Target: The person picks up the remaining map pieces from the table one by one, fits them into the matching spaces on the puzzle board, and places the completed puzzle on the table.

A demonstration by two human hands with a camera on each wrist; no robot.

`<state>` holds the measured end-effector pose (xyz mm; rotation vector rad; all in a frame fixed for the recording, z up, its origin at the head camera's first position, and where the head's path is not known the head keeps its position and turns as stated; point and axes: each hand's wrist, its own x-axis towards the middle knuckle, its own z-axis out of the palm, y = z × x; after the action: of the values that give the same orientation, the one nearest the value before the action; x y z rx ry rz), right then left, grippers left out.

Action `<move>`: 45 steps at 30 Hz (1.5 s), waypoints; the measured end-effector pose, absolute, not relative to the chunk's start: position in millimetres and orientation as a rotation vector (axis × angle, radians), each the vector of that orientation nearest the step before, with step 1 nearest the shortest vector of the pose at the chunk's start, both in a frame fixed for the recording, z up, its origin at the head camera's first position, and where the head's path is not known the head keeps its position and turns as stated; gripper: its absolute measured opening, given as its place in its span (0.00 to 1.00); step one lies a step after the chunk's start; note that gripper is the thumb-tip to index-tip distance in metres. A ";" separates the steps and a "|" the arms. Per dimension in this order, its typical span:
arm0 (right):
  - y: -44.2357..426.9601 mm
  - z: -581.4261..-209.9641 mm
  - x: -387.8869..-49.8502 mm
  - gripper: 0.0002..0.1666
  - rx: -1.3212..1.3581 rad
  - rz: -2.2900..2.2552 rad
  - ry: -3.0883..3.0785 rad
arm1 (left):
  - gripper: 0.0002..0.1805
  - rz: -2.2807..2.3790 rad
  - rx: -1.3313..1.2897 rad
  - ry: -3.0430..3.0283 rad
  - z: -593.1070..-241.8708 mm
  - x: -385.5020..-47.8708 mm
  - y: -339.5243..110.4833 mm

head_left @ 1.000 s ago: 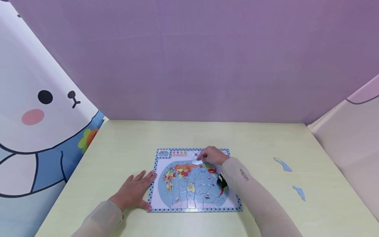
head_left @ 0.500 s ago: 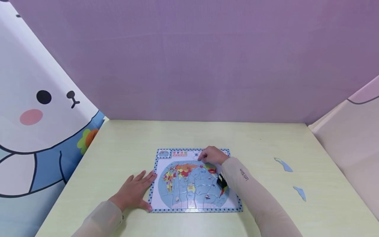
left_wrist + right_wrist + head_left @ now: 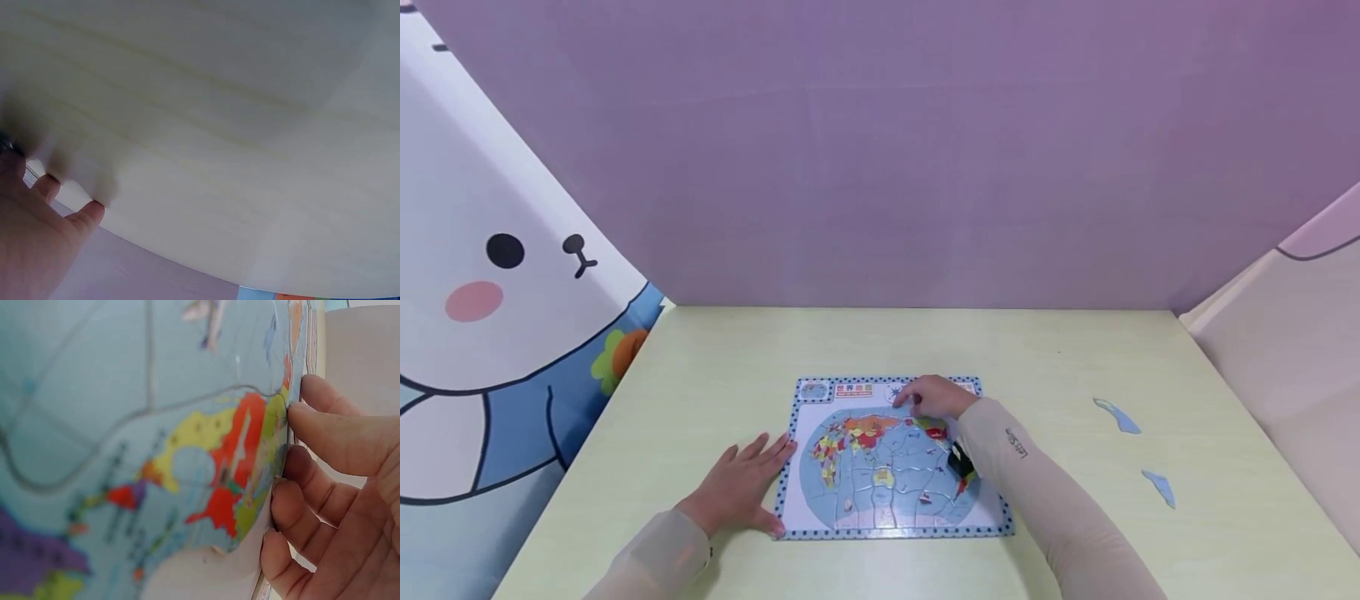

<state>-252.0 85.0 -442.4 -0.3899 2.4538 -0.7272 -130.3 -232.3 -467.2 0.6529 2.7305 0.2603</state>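
Note:
A world map jigsaw puzzle (image 3: 880,492) with a blue dotted border lies flat on the table in the head view. My left hand (image 3: 737,483) rests spread at its left edge, fingertips and thumb touching the border; the left wrist view shows only part of this hand (image 3: 37,225). Near the top of the map, my right hand (image 3: 934,397) touches the puzzle with its fingertips. The right wrist view shows bent fingers of the right hand (image 3: 337,487) against the map (image 3: 69,369), beside a red and yellow landmass. I see no loose piece between them.
Two loose blue puzzle pieces, an upper one (image 3: 1118,416) and a lower one (image 3: 1160,487), lie on the pale table (image 3: 1045,350) to the right. A purple cloth wall (image 3: 880,167) stands behind, with a printed cartoon cloth (image 3: 445,350) at the left.
My right hand has shifted slightly left along the top of the map, its index finger a little more extended. The left hand and the loose pieces stay in place.

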 end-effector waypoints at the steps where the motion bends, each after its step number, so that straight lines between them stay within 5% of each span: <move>1: 84.8 -442.4 -251.8 0.16 -0.387 -0.727 2.454 | 0.62 0.262 0.646 2.728 -466.9 -130.0 -232.3; 45: 57.8 -439.5 -245.7 0.09 -0.419 -0.720 2.516 | 0.62 0.268 0.560 2.706 -463.2 -126.3 -228.6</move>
<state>-245.7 57.8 -439.5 -0.4191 2.5163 -0.7202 -126.3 -228.6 -463.2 0.5601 2.7061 0.2678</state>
